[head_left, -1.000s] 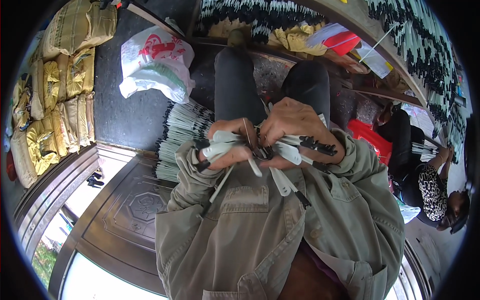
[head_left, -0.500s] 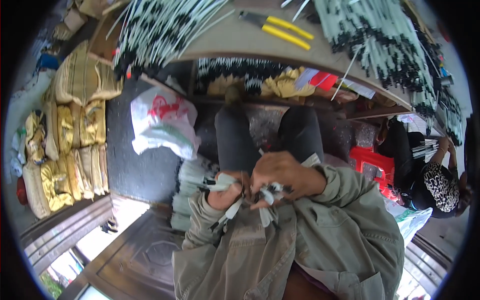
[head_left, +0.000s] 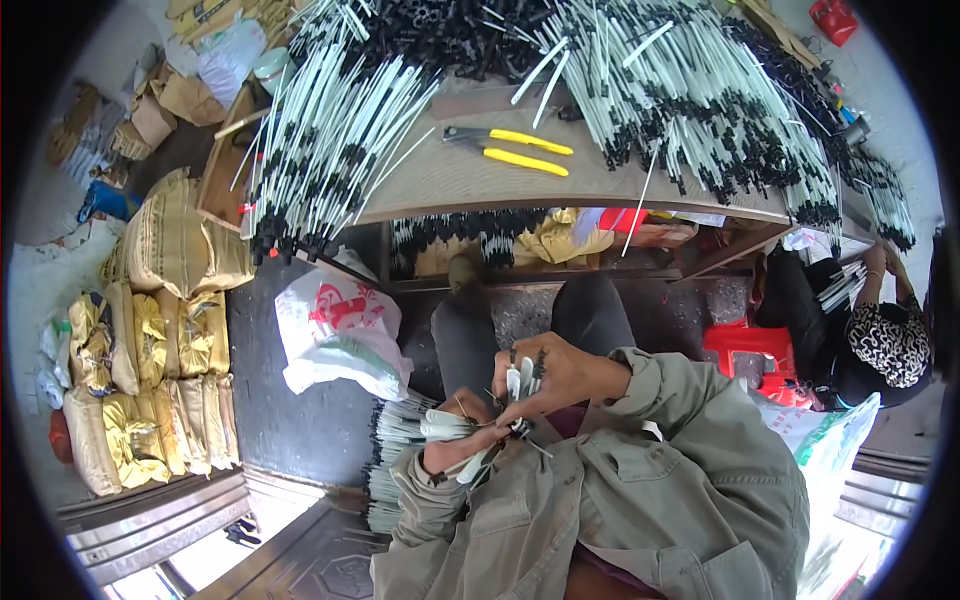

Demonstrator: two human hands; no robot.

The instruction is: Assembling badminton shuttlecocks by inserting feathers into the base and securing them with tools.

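Observation:
Close in front of my jacket, both hands meet around a bundle of whitish strips (head_left: 447, 427) with black ends. My left hand (head_left: 446, 457) is closed around the bundle, its fingers partly covered by the strips. My right hand (head_left: 578, 376) pinches the other end, where several black-tipped pieces (head_left: 516, 382) stick up between the fingers. A thin brownish strand (head_left: 462, 403) shows by the left fingers; I cannot tell whether it is a band or a wire. More strips (head_left: 395, 460) lie stacked beside my left forearm.
Ahead, a workbench (head_left: 420, 200) carries heaps of black-ended strips (head_left: 335, 140) and yellow-handled pliers (head_left: 528, 148). A white plastic bag (head_left: 340, 330) lies at left, near stacked sacks (head_left: 165, 345). On the right are a red stool (head_left: 750, 345) and another person (head_left: 888, 340) holding strips.
The view has tipped forward, showing more of the bench. My right hand has turned and shifted its fingers on the black-tipped end; my left hand still grips the bundle.

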